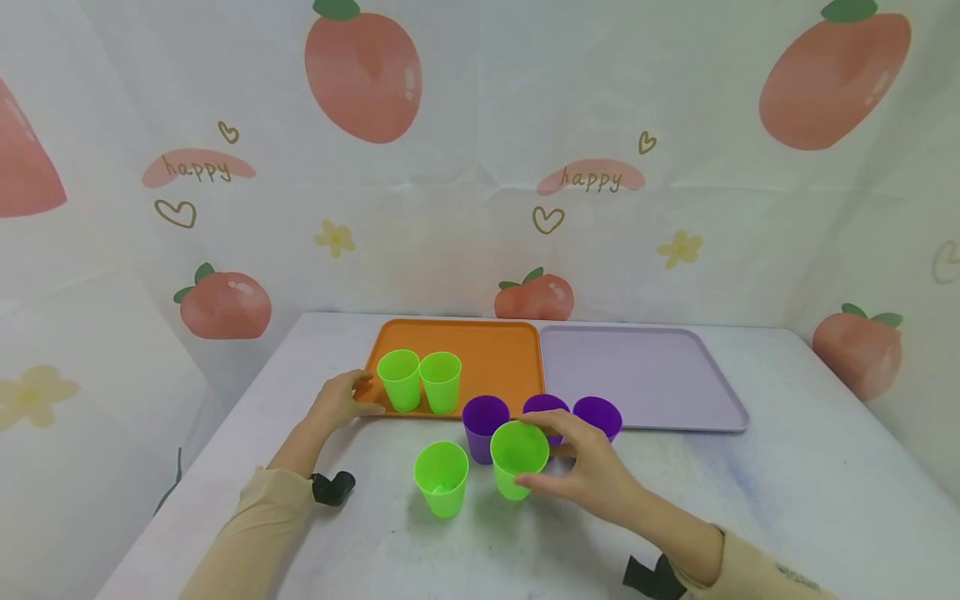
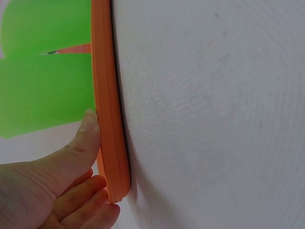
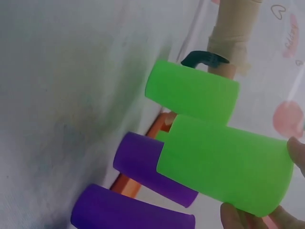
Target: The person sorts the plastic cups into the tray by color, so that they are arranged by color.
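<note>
My right hand (image 1: 596, 475) holds a green cup (image 1: 517, 458) near its rim, thumb on the near side and fingers on the far side. To its left, another green cup (image 1: 442, 479) stands upright on the table. Just behind are three purple cups (image 1: 480, 433), partly hidden by the held cup and my hand. My left hand (image 1: 341, 400) grips the front left corner of the orange tray (image 1: 495, 362); its thumb (image 2: 88, 131) lies on the rim beside a green cup (image 2: 45, 90). Two green cups (image 1: 440, 385) stand side by side on that tray.
A pale purple tray (image 1: 637, 375) lies against the right side of the orange one. The white table (image 1: 795, 500) meets a patterned cloth backdrop (image 1: 465, 233) behind the trays and at both sides. Black straps are on both wrists.
</note>
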{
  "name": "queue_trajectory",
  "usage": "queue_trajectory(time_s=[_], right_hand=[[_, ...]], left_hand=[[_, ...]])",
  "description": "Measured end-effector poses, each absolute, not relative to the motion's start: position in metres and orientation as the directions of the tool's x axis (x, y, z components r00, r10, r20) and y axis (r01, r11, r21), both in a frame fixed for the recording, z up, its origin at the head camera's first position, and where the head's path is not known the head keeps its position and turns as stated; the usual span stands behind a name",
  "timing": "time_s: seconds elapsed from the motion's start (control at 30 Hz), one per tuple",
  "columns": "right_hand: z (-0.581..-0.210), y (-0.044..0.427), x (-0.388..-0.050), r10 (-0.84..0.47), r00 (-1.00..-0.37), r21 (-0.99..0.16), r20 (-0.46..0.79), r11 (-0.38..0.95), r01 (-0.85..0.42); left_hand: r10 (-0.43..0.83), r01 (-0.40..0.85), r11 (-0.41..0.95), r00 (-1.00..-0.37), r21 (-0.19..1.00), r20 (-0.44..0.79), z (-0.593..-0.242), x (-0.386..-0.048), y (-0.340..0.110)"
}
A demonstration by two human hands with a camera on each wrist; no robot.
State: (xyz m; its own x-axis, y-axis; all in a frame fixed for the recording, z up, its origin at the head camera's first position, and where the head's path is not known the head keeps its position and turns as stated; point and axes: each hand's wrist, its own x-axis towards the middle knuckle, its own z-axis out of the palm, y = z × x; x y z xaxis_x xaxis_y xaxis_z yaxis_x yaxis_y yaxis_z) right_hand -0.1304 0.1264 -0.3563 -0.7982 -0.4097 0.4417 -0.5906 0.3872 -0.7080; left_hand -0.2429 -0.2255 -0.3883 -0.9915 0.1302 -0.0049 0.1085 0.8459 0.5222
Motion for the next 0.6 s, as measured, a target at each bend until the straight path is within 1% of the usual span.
queue_trajectory(time_s=[0.27, 0.6], right_hand=[[-0.347, 0.133, -0.133, -0.398, -0.815, -0.722, 0.422, 0.396, -0.567], [-0.331, 0.145, -0.136, -0.362, -0.807, -0.686, 0.466, 0.429, -0.588]], left_hand=[[0.126, 0.098, 0.842, -0.992, 0.53, -0.018, -0.388, -0.242, -0.225], [0.123, 0.099, 0.844, -0.992, 0.527, -0.01, -0.389, -0.242, -0.225]])
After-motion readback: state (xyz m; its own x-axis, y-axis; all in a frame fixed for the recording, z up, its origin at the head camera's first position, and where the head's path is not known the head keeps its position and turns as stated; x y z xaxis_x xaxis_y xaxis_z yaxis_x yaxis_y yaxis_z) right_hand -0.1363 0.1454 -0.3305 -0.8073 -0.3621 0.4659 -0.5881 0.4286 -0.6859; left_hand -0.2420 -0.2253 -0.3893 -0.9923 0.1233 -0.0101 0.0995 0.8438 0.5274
